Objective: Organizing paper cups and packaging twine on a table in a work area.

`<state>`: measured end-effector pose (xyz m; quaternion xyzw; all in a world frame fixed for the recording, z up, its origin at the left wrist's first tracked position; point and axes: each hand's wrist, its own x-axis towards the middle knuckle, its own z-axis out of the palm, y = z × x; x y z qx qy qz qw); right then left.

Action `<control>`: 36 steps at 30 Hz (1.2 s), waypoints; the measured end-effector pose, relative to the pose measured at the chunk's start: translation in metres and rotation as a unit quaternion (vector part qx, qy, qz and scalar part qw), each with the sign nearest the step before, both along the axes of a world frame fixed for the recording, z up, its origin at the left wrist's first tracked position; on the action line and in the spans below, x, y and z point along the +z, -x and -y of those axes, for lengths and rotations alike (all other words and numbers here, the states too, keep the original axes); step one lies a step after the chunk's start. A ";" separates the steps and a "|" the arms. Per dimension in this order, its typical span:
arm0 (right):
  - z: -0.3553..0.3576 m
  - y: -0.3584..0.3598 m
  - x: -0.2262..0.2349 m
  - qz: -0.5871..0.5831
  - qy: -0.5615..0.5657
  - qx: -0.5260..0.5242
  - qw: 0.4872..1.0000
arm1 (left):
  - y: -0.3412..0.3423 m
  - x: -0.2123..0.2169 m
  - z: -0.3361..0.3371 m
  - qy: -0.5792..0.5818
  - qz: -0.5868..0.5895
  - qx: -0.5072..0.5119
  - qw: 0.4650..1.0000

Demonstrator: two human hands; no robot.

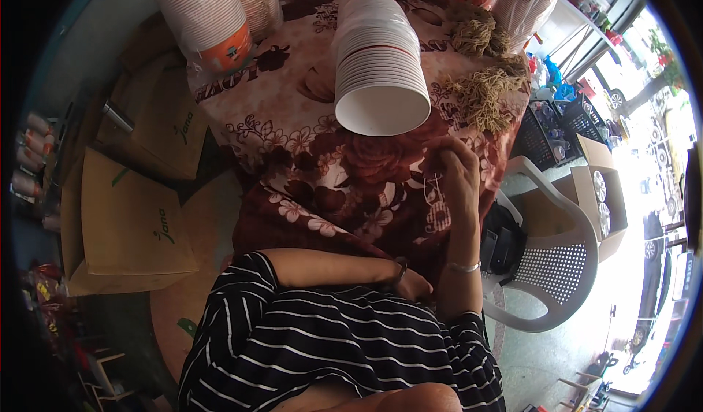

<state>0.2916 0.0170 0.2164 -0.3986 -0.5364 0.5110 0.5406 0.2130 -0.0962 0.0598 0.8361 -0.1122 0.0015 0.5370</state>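
Observation:
A long stack of white paper cups (382,109), partly in a clear plastic sleeve, lies on its side on the flowered red tablecloth (351,170). Its open mouth faces me. My right hand (458,164) is over the cloth just right of and nearer than that mouth, apart from the cups. Its fingers are loosely bent and spread a little, and nothing shows in them. My left forearm crosses in front of my body, with my left hand (416,286) low by the table's near edge. The fingers of that hand are mostly hidden.
Sleeved cup stacks (209,27) stand at the far left, others (523,5) at the far right. Bundles of tan strands (485,101) lie on the cloth's right side. Cardboard boxes (132,218) sit left, a white plastic chair (549,265) right. Beyond it are black crates (538,130) and an opened carton (604,192).

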 end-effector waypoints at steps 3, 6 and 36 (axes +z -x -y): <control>-0.012 0.009 0.009 0.126 -0.042 -0.043 0.990 | -0.002 -0.003 -0.007 0.025 -0.187 -0.048 0.981; -0.023 0.010 0.003 0.111 -0.058 -0.058 0.990 | 0.038 0.030 -0.018 0.099 -0.154 0.036 0.982; -0.075 0.034 -0.037 0.343 -0.174 -0.220 0.897 | 0.296 0.073 0.071 -0.011 -0.149 0.675 0.722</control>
